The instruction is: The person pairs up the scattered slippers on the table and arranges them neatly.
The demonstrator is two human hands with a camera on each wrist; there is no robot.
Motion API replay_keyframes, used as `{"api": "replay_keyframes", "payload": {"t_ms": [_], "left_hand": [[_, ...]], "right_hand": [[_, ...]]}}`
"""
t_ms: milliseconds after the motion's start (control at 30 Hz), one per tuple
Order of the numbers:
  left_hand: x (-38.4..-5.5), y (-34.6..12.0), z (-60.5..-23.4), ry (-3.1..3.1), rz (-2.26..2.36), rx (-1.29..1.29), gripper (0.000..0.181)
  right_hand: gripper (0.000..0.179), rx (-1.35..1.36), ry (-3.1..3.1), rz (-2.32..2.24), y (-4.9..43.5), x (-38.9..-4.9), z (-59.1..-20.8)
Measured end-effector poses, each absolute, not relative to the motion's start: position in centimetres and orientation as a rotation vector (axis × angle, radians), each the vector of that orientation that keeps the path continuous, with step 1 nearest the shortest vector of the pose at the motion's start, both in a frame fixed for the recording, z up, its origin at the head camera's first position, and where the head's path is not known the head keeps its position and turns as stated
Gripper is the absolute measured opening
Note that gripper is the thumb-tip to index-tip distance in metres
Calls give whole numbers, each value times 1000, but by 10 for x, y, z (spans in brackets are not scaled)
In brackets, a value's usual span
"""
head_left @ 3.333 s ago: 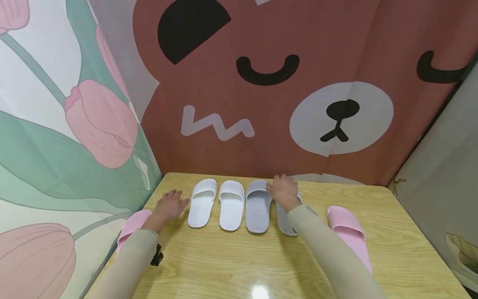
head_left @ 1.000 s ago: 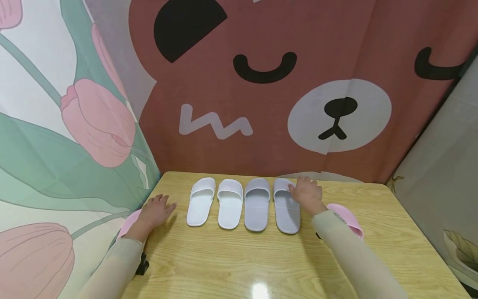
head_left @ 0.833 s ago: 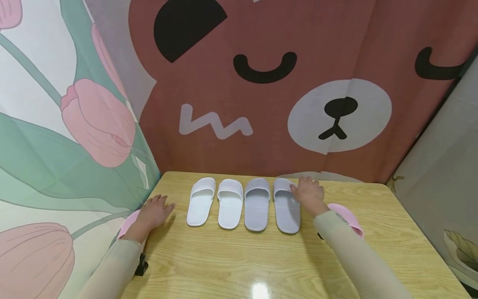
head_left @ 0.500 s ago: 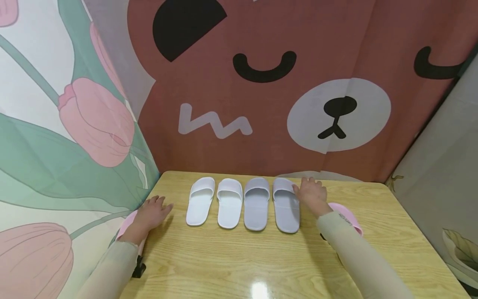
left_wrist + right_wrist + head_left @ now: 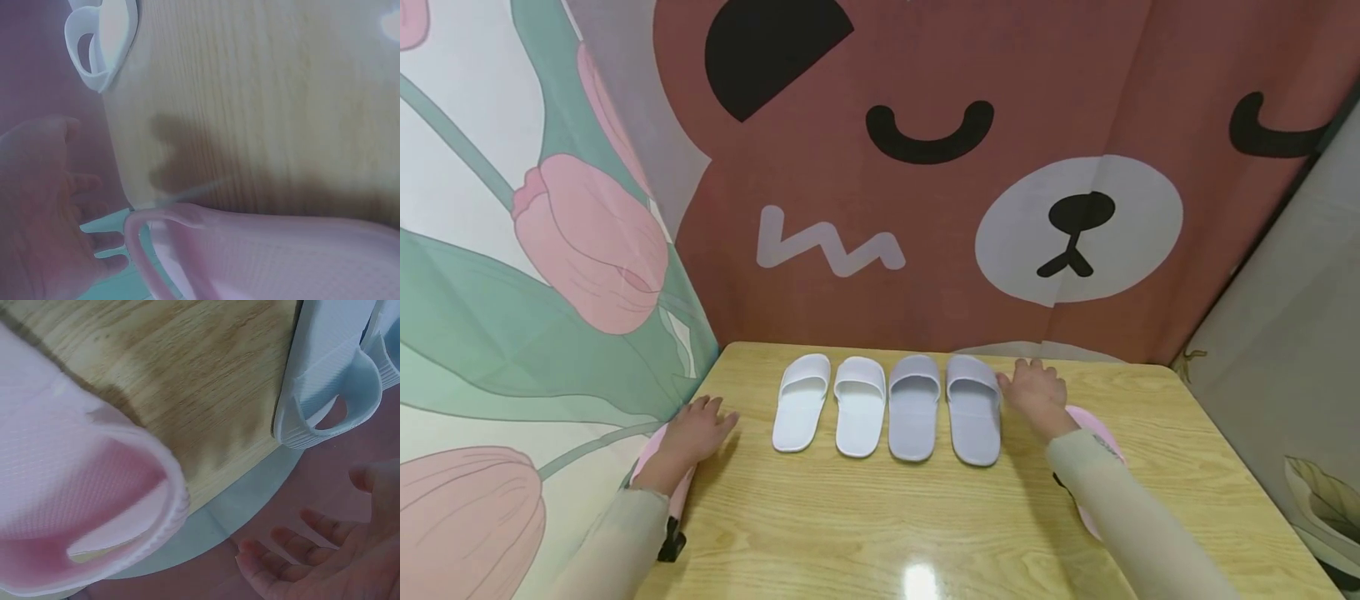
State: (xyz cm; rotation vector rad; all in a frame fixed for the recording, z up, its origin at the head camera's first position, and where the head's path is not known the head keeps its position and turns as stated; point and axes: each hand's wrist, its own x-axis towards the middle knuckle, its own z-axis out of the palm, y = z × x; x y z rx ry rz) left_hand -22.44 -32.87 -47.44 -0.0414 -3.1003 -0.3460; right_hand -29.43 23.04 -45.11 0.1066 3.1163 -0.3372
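Observation:
In the head view two white slippers [image 5: 800, 412] and two grey slippers [image 5: 913, 425] stand in a row, toes toward the back edge. My right hand [image 5: 1036, 390] is just right of the rightmost grey slipper, thumb close to its strap, fingers spread and holding nothing. Beneath that forearm lies a pink slipper [image 5: 125, 506], partly hidden in the head view. My left hand [image 5: 698, 429] is left of the white pair, its fingers extended and apart with nothing in them. Another pink slipper [image 5: 300, 250] lies under the left hand and wrist.
The wood-grain table [image 5: 850, 525] runs up to a hanging cloth [image 5: 820, 317] printed with a bear face. A tulip-print cloth [image 5: 587, 375] hangs along the left side, and a pale one [image 5: 1285, 333] on the right. Black straps show at both wrists.
My right hand has moved right, off the rightmost grey slipper that it covered earlier. My left hand has drawn left, away from the white slippers. The row of slippers keeps its places.

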Motion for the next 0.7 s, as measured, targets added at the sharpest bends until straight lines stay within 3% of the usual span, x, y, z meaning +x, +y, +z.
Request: {"api": "replay_keyframes", "payload": {"t_ms": [700], "left_hand": [[-211,-341,-477,-3081,-362,-42,67]], "right_hand": [[67,125,3077,-379,250,-283,-457]]}}
